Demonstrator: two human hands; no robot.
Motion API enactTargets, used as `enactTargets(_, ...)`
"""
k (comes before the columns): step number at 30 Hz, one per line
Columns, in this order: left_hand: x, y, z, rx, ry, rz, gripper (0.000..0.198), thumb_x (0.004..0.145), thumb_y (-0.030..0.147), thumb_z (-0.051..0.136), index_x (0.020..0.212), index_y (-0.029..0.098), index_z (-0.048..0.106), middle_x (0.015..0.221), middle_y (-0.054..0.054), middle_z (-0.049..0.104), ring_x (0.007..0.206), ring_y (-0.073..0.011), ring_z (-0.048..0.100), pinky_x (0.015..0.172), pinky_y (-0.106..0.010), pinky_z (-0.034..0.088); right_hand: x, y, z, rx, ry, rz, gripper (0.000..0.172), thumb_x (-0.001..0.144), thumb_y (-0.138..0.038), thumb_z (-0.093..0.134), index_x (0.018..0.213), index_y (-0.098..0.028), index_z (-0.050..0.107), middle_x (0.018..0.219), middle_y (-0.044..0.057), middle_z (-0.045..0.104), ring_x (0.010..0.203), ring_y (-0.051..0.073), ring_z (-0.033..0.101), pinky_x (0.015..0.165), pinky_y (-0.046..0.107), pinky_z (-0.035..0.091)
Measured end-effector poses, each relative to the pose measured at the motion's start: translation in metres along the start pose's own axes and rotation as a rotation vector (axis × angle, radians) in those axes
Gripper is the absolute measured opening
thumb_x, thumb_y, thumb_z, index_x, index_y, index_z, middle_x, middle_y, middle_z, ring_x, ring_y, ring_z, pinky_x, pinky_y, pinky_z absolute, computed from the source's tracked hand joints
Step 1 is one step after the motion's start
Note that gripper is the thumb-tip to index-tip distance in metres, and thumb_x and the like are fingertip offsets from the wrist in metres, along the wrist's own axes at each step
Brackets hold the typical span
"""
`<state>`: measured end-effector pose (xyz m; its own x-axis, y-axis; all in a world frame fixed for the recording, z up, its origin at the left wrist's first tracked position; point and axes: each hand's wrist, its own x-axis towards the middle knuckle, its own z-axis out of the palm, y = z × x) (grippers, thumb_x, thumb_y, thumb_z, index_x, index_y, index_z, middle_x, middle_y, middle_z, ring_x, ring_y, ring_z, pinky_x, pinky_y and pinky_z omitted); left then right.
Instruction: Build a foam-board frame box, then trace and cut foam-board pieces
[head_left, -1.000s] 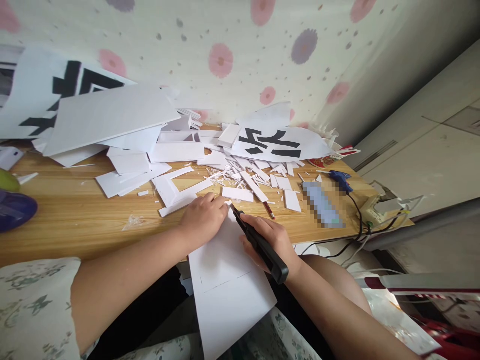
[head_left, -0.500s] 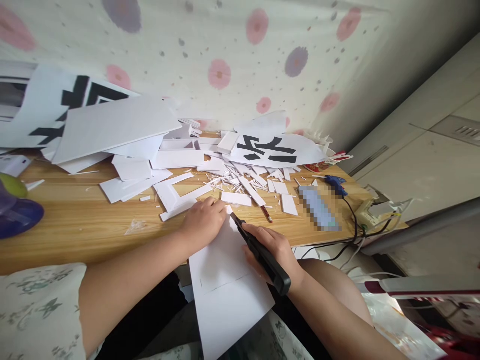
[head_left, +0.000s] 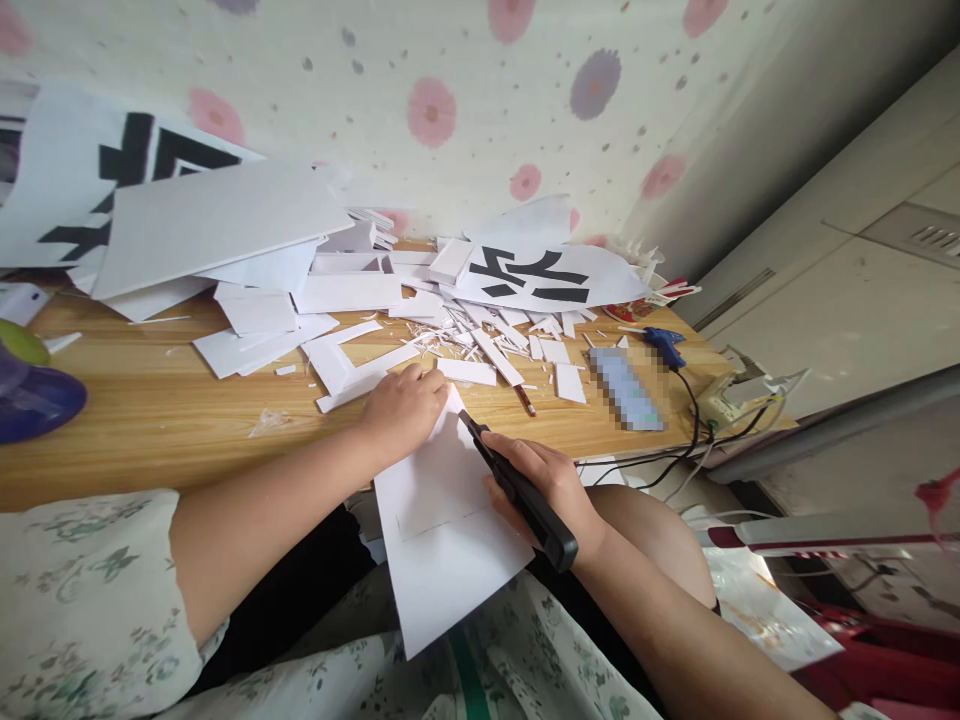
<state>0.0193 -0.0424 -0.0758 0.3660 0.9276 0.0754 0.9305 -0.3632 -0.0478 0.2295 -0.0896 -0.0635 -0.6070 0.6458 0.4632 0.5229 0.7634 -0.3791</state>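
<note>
A white foam board sheet (head_left: 450, 560) slants from the table's front edge down over my lap, with a faint pencil line across it. My left hand (head_left: 405, 412) grips the sheet near its far end, its fingers curled at the top edge. A black utility knife (head_left: 525, 500) is wrapped in my right hand (head_left: 547, 478), its front end pointing away from me over the sheet's right side, close to my left fingertips. The blade is too small to make out clearly. Small white offcuts (head_left: 465, 371) lie just beyond my left hand.
Behind are stacked white boards (head_left: 217, 230) and a paper with black strokes (head_left: 532, 275). A brown pencil-like stick (head_left: 525, 400), a blurred-out bluish object (head_left: 628, 390), a blue glue gun (head_left: 664, 348) with its cord, and a purple object (head_left: 37, 400) are on the wooden table (head_left: 187, 440).
The view has tipped slightly downward, so the table things sit higher in the picture. Both hands keep their hold, and the knife's front end stays near my left fingers.
</note>
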Motion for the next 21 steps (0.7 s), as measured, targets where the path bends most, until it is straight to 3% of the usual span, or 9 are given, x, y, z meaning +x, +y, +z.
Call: enactTargets(21, -0.002, 0.002, -0.003, 0.037, -0.017, -0.030, 0.035, 0.096, 0.014, 0.034, 0.116, 0.018, 0.062, 0.109, -0.008, 0.063, 0.107, -0.0263, 0.051, 0.075, -0.035, 0.041, -0.025, -0.012, -0.009, -0.015, 0.038, -0.025, 0.037, 0.082, -0.018, 0.054, 0.119, -0.018, 0.054, 0.080, 0.007, 0.070, 0.068, 0.020, 0.067, 0.064, 0.031, 0.054)
